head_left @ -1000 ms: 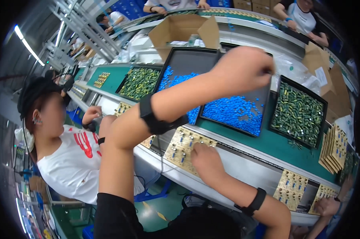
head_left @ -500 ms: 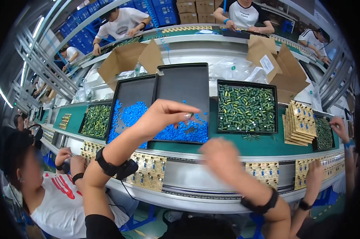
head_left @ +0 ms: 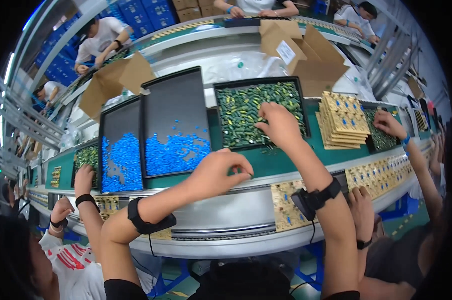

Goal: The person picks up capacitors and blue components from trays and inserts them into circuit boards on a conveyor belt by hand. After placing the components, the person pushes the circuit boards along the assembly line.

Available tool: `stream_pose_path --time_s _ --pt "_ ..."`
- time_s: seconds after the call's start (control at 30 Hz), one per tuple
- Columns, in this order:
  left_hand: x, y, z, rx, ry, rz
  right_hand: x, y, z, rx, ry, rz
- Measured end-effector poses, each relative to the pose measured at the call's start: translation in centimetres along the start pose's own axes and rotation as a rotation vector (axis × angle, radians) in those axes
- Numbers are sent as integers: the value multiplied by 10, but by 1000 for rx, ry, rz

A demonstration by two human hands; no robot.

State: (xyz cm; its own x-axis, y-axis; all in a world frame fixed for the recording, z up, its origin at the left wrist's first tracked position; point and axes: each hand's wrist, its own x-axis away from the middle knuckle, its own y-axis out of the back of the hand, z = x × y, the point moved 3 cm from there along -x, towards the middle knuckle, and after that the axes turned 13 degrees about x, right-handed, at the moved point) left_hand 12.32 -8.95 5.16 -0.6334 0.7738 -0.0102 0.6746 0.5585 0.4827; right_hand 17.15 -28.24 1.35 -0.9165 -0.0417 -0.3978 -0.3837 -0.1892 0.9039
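My left hand [head_left: 221,171] hovers over the green belt [head_left: 271,162] just in front of a black tray of small blue parts [head_left: 175,150]. Its fingers are curled with the thumb pinched against the fingertips, and nothing shows between them. My right hand [head_left: 281,125] reaches into a black tray of green and yellow components [head_left: 246,107], knuckles up and fingertips down among the pieces. Whether it grips any is hidden. Both wrists wear black bands. A tan circuit board [head_left: 285,206] lies on the rail below my right forearm.
A second blue-part tray [head_left: 117,155] sits to the left. A stack of tan boards [head_left: 343,117] stands right of the green tray. Open cardboard boxes [head_left: 306,47] are behind. Co-workers' hands work at left [head_left: 84,176] and right [head_left: 388,125]. More boards line the rail [head_left: 386,170].
My left hand has pulled back out of the blue-part tray to the belt edge and closed its fingers. My right hand has gone up from the rail into the green component tray.
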Motion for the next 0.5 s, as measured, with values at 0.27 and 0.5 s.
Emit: stream_pose_path --time_s 0.27,0.5 --pt "-37 -81 3 -268 -192 -13 3 6 -15 -275 -119 76" --pt "-50 -102 9 -350 -149 105 14 26 -22 -296 -142 -134"
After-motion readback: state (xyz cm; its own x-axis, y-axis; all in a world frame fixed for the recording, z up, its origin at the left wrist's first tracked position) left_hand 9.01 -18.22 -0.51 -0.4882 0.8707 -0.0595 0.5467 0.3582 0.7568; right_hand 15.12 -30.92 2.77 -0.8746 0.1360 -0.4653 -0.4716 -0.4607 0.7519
